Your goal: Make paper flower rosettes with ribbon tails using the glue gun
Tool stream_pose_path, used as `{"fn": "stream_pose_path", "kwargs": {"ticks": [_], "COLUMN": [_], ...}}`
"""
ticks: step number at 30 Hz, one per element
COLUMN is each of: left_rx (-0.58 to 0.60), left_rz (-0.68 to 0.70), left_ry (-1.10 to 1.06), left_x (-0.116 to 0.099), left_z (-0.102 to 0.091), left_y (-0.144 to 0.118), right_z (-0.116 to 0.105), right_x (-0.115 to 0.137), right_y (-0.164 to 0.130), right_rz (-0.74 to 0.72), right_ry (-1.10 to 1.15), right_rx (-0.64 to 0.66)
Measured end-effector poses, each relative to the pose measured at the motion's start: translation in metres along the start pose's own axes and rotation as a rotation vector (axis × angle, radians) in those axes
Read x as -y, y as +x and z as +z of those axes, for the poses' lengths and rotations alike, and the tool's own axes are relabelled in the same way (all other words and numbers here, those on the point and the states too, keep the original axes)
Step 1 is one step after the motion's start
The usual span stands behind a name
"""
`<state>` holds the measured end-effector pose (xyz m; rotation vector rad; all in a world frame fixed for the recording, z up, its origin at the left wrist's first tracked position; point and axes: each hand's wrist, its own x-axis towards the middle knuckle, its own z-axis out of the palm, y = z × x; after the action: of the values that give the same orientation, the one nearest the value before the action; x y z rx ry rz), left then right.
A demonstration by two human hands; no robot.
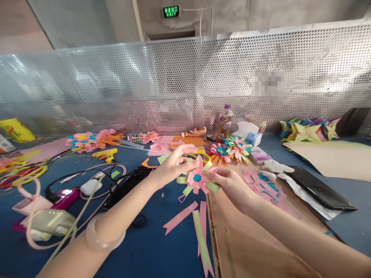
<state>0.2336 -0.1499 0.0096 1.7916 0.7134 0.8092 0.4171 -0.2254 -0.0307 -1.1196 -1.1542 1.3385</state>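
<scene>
A blue worktop (150, 251) runs back to a perforated metal screen (185, 81), with bare concrete wall and a green exit sign (171, 11) above it. A brown board (246, 239) lies on the worktop at near right, its left edge running straight toward the camera.

Both hands meet over the board's far left corner. The left hand (171, 164) has its fingers spread, the tips touching the top of a pink paper flower (198, 178) with a blue centre and green strips. The right hand (232, 185) pinches the flower from the right side, though motion blur makes the exact grip hard to read. The flower is held just above the worktop, clear of it.

Below it lie loose pink and green strips (199, 227). Left of the arms sit tangled cables (87, 181), a yellow glue gun (106, 154) and a pink flower cluster (87, 141). Behind the hands stand two finished flowers (232, 148) and a bottle (225, 121). A phone (321, 189) lies at right, near folded stars (307, 131) and a tan sheet (333, 156).

Open blue surface remains at near centre, between the arms, and at the far right front.
</scene>
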Motion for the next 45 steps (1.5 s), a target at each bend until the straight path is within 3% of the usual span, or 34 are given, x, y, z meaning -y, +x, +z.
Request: {"fn": "stream_pose_path", "kwargs": {"ticks": [3, 6, 9, 15, 26, 34, 45], "left_rx": [-0.133, -0.068, -0.087, -0.139, -0.129, -0.090, -0.069], "left_rz": [-0.126, -0.272, -0.319, -0.254, -0.092, -0.014, -0.012], "left_ry": [-0.165, -0.227, -0.275, -0.344, -0.232, -0.195, -0.178], "left_x": [0.012, 0.020, 0.024, 0.032, 0.044, 0.054, 0.053], "left_z": [0.002, 0.008, 0.017, 0.026, 0.027, 0.030, 0.032], "left_y": [0.001, 0.001, 0.001, 0.001, 0.000, 0.002, -0.001], "right_z": [-0.005, -0.013, -0.021, -0.026, -0.017, -0.015, -0.012], "right_x": [-0.004, -0.011, -0.015, -0.022, -0.018, -0.027, -0.027], "right_y": [0.012, 0.022, 0.026, 0.024, 0.020, 0.020, 0.019], "right_rz": [-0.067, -0.104, -0.114, -0.142, -0.227, -0.233, -0.269], "right_ry": [-0.033, -0.029, -0.049, -0.045, -0.024, 0.004, 0.026], "right_rx": [-0.083, -0.143, -0.184, -0.146, -0.028, -0.048, -0.055]}}
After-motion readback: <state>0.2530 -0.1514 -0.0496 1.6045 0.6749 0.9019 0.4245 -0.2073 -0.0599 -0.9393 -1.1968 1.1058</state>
